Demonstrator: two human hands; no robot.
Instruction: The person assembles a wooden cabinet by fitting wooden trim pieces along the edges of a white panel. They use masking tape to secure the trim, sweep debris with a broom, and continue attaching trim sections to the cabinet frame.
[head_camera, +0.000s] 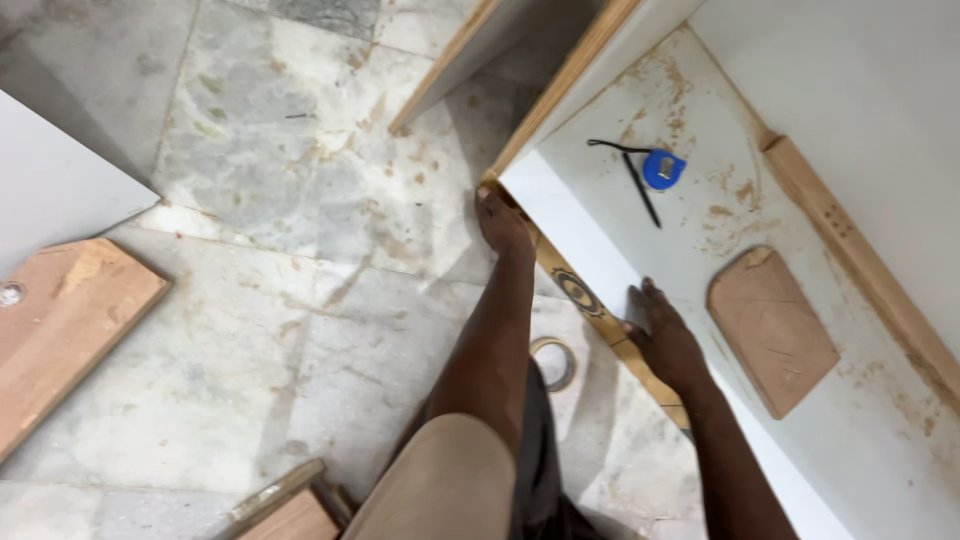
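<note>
Your right hand lies open, fingers spread, palm down on the near edge of a white cabinet panel just right of the frame's centre. Your left hand reaches further up, at centre frame, with its fingers curled over the panel's corner where the wooden edge strip begins; you cannot tell how tightly it grips. Both hands touch the same long edge, which runs diagonally from centre frame down toward the lower right. A thin brown edging band with a dark ring mark lies along that edge between your two hands.

The panel forms a shallow open box, walled by the wooden edge strip at the top and a wooden rail on the right. Inside it, at upper right, lies a blue tape measure beside a dark pencil. A brown sanding block rests on the panel just right of your right hand. Sawdust is scattered over the white surface.

Left of the panel edge is marble floor, with a roll of tape near your forearms. A wooden board sits at the left edge, a white sheet above it, and another timber piece at the bottom.
</note>
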